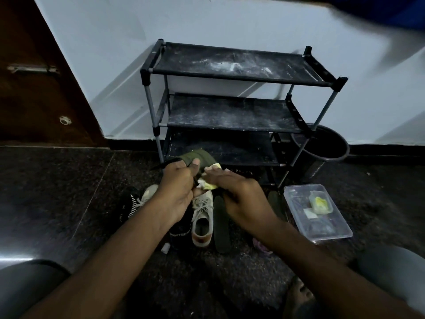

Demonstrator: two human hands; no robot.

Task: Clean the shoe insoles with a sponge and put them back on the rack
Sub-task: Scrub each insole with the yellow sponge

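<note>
My left hand [178, 187] grips a dark green insole [202, 157], bent over my fingers in front of the rack's lowest shelf. My right hand [239, 196] presses a yellow-white sponge [210, 185] against that insole; my fingers hide most of the sponge. A black three-shelf shoe rack [232, 111] stands against the white wall, its shelves dusty and bare. On the floor below my hands lie a second dark insole [222, 224] and a beige lace-up shoe [202, 219].
A clear plastic box [318, 212] holding a yellow item sits on the floor to the right. A black bin [322, 148] stands beside the rack. A black striped shoe [128, 203] lies at the left, and a wooden door [34, 77] is farther left.
</note>
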